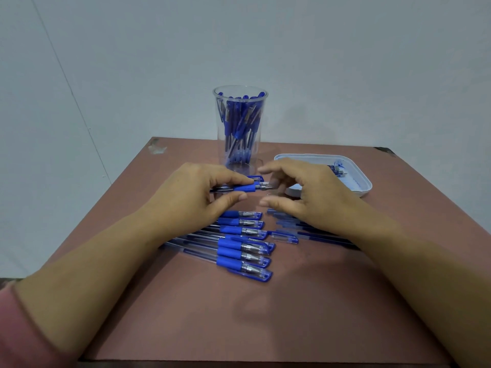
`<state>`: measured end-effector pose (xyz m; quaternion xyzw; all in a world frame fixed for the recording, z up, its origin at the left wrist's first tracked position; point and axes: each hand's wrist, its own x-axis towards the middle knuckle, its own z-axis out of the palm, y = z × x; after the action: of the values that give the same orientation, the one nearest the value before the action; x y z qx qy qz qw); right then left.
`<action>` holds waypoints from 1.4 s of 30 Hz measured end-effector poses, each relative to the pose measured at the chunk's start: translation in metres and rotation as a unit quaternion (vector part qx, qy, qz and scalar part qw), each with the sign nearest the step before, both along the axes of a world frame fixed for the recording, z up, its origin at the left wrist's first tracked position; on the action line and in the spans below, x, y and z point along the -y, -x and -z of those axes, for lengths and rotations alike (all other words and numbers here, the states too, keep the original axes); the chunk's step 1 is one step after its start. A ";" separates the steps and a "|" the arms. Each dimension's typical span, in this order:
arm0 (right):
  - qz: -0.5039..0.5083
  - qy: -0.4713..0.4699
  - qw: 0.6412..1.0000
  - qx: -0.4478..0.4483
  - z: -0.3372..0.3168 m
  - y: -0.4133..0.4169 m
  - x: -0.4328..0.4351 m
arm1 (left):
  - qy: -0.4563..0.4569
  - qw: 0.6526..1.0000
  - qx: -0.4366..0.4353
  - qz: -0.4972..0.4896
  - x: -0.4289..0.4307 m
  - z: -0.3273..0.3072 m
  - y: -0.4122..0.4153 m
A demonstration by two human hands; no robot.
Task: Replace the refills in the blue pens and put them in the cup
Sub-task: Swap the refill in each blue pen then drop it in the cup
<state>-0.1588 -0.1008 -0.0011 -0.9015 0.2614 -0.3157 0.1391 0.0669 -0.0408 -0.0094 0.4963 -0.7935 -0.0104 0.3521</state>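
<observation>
The left hand [202, 192] pinches a blue pen [247, 187] between thumb and forefinger at its rubber grip. The pen lies level above the middle of the counter [318, 301], with its bare metal tip pointing right. A blue cap [256, 178] shows just behind the pen, by the left forefinger.

The right hand [305, 189] hangs close to the pen's tip, thumb and forefinger spread apart and the other fingers curled toward the point. They are blurred, so I cannot tell whether they touch or grip it.

A clear cup [221, 152] stands upright near the middle of the far edge, just behind the hands, with many blue pens in it. A white tray [358, 179] sits toward the far right corner, with a few small ink-stained parts [337, 168] in it.

Nearer the front edge, a row of capped pens [244, 243] lies side by side with the caps pointing right. A loose cap [284, 237] lies just to the right of the row. More thin blue pieces [305, 227] lie partly hidden under the right forearm. A pink sleeve [16, 328] shows at the left elbow.
</observation>
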 end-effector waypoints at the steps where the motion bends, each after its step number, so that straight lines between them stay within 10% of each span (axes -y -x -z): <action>1: -0.002 0.012 1.000 0.003 0.000 0.000 0.000 | 0.000 1.000 0.002 -0.002 0.000 0.000 0.000; 42: 0.001 0.038 0.999 -0.009 -0.001 -0.005 -0.005 | 0.007 1.000 0.003 0.001 -0.001 0.001 0.002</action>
<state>-0.1536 -0.0962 0.0003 -0.9086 0.2516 -0.3174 0.1017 0.0646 -0.0399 -0.0107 0.4931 -0.7952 -0.0037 0.3528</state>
